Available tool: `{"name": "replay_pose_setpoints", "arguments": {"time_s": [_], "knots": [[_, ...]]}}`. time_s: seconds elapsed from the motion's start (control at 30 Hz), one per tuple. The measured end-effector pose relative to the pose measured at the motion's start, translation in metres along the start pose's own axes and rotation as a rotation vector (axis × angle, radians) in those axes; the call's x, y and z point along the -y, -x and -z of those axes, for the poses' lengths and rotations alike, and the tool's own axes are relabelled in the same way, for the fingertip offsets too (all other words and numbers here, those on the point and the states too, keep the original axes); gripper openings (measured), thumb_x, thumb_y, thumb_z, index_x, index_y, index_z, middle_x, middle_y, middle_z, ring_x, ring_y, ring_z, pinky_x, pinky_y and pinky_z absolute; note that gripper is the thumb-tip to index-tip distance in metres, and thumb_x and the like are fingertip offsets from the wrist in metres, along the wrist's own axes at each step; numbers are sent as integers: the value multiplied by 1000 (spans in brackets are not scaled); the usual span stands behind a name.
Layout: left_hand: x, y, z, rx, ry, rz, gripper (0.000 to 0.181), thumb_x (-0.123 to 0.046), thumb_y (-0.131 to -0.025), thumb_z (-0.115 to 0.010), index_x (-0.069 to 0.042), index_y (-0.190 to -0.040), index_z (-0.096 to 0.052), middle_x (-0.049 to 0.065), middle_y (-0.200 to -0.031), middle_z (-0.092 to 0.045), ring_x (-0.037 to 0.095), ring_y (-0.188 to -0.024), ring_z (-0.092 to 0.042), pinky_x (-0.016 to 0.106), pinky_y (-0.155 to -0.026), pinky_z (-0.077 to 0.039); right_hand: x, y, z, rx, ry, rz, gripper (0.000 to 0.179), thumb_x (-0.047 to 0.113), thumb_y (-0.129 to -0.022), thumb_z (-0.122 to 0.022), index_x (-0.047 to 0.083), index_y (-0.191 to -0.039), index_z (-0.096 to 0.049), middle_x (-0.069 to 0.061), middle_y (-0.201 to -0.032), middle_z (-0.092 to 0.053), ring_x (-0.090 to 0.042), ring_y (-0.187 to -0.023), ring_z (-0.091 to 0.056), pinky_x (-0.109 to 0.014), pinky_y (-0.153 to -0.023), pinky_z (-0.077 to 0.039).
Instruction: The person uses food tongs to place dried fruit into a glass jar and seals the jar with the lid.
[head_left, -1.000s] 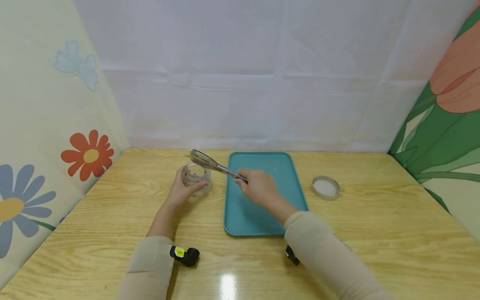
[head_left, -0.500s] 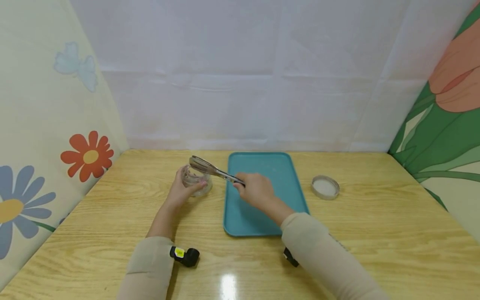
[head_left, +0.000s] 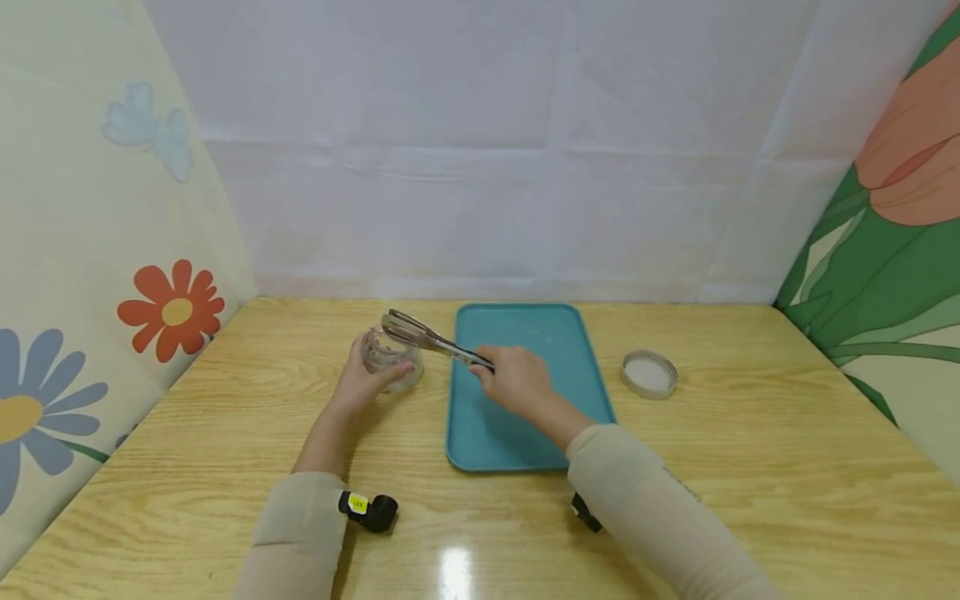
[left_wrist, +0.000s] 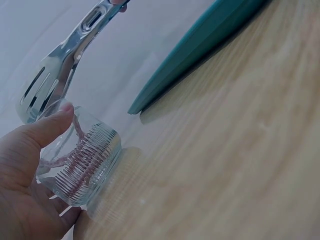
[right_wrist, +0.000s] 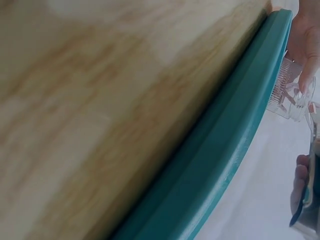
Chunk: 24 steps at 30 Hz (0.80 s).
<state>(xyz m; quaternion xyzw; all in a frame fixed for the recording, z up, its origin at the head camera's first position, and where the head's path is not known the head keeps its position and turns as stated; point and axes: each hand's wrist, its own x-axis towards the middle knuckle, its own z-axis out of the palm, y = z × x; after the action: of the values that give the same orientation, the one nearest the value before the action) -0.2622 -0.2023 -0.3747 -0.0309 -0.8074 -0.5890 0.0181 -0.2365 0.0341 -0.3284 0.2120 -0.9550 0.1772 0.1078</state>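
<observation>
My left hand (head_left: 360, 385) grips a small clear glass jar (head_left: 408, 380) on the wooden table, thumb on the near side. In the left wrist view the ribbed jar (left_wrist: 92, 160) holds reddish-brown, strip-like pieces whose kind I cannot tell. My right hand (head_left: 517, 379) holds metal tongs (head_left: 423, 337) by the handle end. Their broad slotted heads are just above the jar's mouth, slightly apart. Nothing is plainly visible between them. At the right wrist view's edge, fingers (right_wrist: 300, 175) wrap the tongs, with the jar (right_wrist: 287, 90) beyond.
A teal rectangular tray (head_left: 487, 442) lies on the table (head_left: 420, 533) under my right hand, to the right of the jar. Farther right rests a round lid (head_left: 649, 375) with a pale inside. A white cloth backdrop (head_left: 480, 208) stands behind the table.
The tongs' heads have dropped a little toward the jar's mouth since one second ago, then stayed nearly still. The left hand and jar have hardly moved.
</observation>
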Motion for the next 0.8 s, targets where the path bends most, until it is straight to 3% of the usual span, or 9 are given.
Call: {"name": "replay_pose_setpoints", "arguments": {"time_s": [0.17, 0.53, 0.8], "knots": [[0, 0, -1, -13, 0, -6, 96, -30, -73, -70, -10, -138, -3, 17, -141, -7, 31, -126, -6, 46, -99, -11, -2, -1, 2, -3, -18, 20, 16, 32, -87, -50, 19, -87, -59, 7, -56, -46, -9, -41, -37, -23, -36, -27], [0, -1, 0, -15, 4, -6, 96, -30, -72, -70, -10, -139, -3, 16, -140, -8, 32, -126, -6, 46, -98, -12, -3, -3, 14, 33, 21, 3, 15, 33, -86, -52, 20, -86, -59, 6, -55, -47, -10, -42, -37, -23, -36, -26], [-1, 1, 1, -17, -6, 0, 95, -31, -72, -70, -10, -138, -5, 18, -140, -10, 34, -125, -9, 47, -98, -12, -14, 4, 31, -27, -49, 25, 16, 32, -87, -51, 19, -77, -53, 3, -53, -42, -10, -40, -33, -23, -36, -24]]}}
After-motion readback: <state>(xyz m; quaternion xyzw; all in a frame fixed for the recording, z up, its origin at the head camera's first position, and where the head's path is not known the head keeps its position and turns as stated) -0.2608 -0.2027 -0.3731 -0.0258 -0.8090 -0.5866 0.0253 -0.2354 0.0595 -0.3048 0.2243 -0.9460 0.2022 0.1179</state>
